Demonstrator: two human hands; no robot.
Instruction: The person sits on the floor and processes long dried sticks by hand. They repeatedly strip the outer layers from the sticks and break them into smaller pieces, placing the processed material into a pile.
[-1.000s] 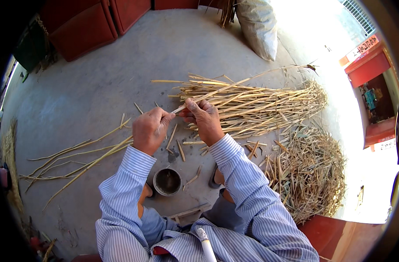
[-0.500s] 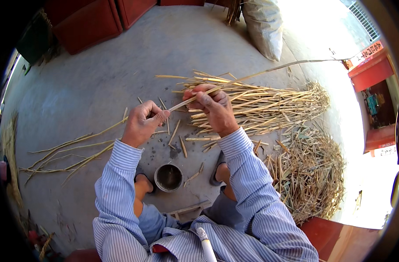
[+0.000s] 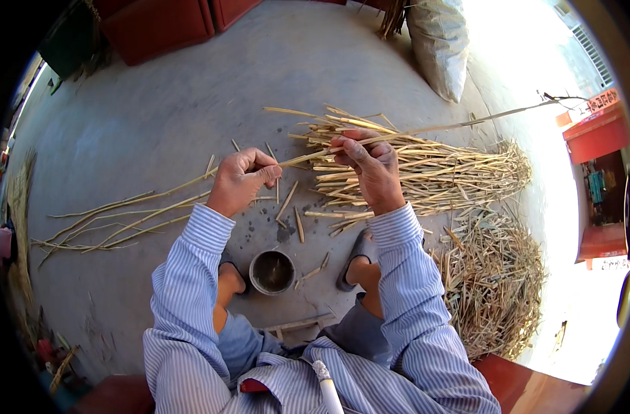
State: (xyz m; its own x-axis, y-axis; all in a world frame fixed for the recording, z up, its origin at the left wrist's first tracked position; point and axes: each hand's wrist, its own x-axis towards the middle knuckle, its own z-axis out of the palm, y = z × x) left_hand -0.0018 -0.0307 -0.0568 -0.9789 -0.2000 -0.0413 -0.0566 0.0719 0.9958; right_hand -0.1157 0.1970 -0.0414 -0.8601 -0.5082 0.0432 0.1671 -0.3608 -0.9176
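A long, thin straw-coloured stalk (image 3: 460, 125) is stretched between my hands above the floor, its far part slanting up to the right. My left hand (image 3: 246, 181) pinches its left end with thumb and fingers. My right hand (image 3: 371, 165) is closed round it further along, thumb against fingertips. Beneath and beyond my right hand lies a thick bundle of dry stalks (image 3: 439, 165). Several thin branching stalks (image 3: 132, 221) stretch across the floor left of my left hand. Short cut pieces (image 3: 299, 224) lie between my hands and my feet.
Between my feet stands a round dark bowl (image 3: 293, 274). A heap of dry leaves and husks (image 3: 494, 276) lies at the right. Further off are a pale woven sack (image 3: 439, 52) and red seats (image 3: 156, 31). A lit cigarette (image 3: 328, 390) juts in at the lower edge.
My right hand has moved right along the stalk, widening the gap between my hands. My left hand keeps its pinch. The whole view has shifted slightly.
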